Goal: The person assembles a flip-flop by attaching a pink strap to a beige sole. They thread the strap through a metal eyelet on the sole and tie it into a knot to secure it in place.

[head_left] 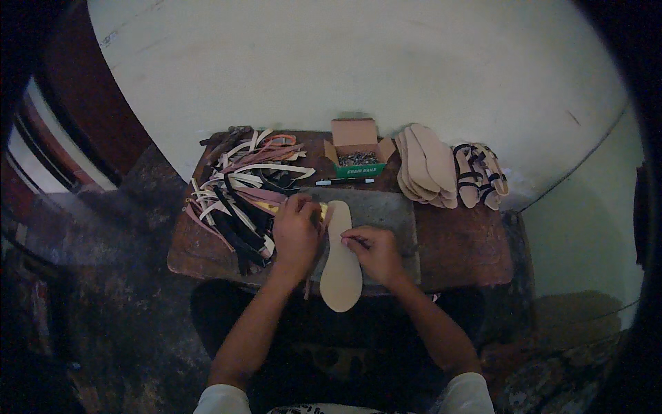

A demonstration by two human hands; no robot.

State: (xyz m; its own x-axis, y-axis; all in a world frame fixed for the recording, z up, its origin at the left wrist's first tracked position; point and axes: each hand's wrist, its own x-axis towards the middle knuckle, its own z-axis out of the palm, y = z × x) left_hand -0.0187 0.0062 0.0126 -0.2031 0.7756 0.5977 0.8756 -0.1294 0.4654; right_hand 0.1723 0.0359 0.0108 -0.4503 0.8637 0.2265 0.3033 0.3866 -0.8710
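Beige sole (341,283) on grey slab (396,210), near end overhanging tabletop (462,241) edge; a knock cd tip it. R hand (378,252): fingers pinched tog. over sole, contents unclear. L hand (296,231): fingers curled nr yellow piece (323,211), grip can't tell. Open box (360,165) of metal bits cd spill if bumped.

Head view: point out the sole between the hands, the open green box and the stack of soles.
Sole (340,259), head view: middle of its face.
Green box (360,170), head view: front wall.
Stack of soles (427,163), head view: face of the top sole.
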